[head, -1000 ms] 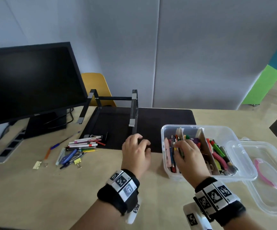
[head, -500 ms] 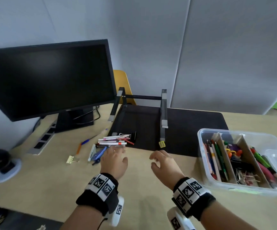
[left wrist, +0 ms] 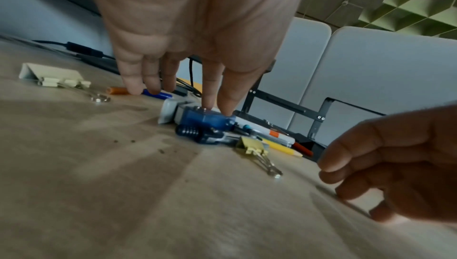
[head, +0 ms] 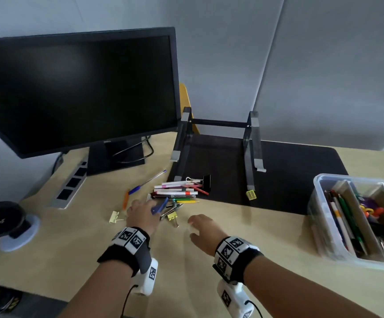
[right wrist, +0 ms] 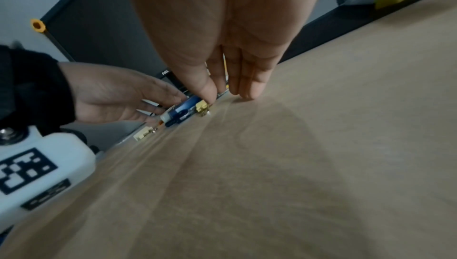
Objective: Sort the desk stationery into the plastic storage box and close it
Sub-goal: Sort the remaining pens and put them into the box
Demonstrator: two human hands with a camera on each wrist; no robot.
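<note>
Your left hand [head: 143, 215] had loose fingertips resting on the blue stapler [left wrist: 202, 121], right hand [head: 206, 232] empty and relaxed; I'd have pinched it properly before carrying it to the box [head: 324, 228] at 3 o'clock.

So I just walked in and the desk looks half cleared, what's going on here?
A person is sorting stationery into a plastic box, which sits open at the right with pens already in its compartments. A pile of pens and binder clips lies near the monitor. The left hand reaches into the pile, fingertips on a blue item. The right hand hangs beside it, holding nothing.
</note>
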